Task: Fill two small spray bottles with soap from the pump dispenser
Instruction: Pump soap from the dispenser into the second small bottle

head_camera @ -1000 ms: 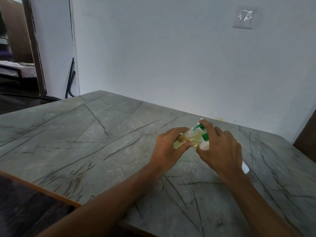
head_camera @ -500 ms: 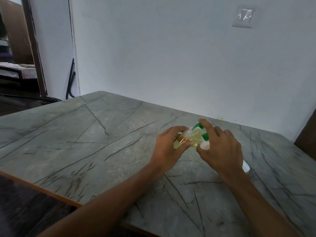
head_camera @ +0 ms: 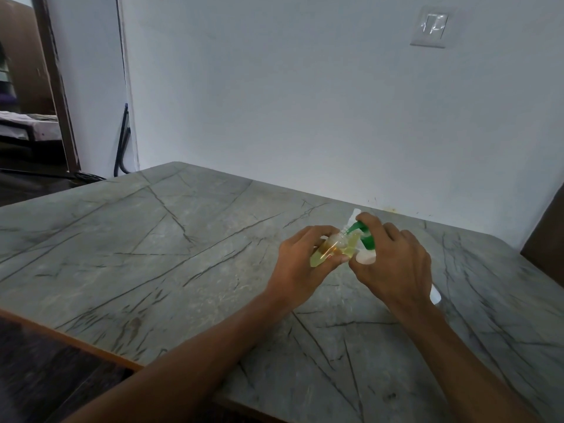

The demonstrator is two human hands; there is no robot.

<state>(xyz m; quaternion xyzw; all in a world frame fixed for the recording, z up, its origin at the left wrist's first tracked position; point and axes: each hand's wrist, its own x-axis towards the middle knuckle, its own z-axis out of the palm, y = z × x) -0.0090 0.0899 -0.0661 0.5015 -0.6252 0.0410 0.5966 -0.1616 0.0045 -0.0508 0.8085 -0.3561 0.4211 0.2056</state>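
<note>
Both hands meet over the right half of the table, close together. The left hand (head_camera: 300,264) curls its fingers and thumb round a small clear spray bottle (head_camera: 332,246), held tilted above the tabletop with its open neck pointing right and away. Yellowish liquid fills much of the bottle.

The right hand (head_camera: 396,264) grips the white pump dispenser (head_camera: 364,258), also tilted. Its forefinger lies over the green pump head (head_camera: 355,228), and the spout reaches to the mouth of the small bottle. A rounded white end (head_camera: 435,296) shows just past the right wrist, low by the tabletop. It cannot be confirmed as the dispenser's base. A small white part (head_camera: 355,213) stands just beyond the pump head; its identity cannot be told.

The table (head_camera: 152,254) has a grey stone top with dark veins and a brown wooden edge on the near side. Its far edge runs along a pale wall carrying a switch plate (head_camera: 432,25) high on the right. A dark cable (head_camera: 123,141) hangs by the wall's corner at the far left, beside a doorway (head_camera: 27,117). A dark brown chair back (head_camera: 546,239) stands at the right edge.
</note>
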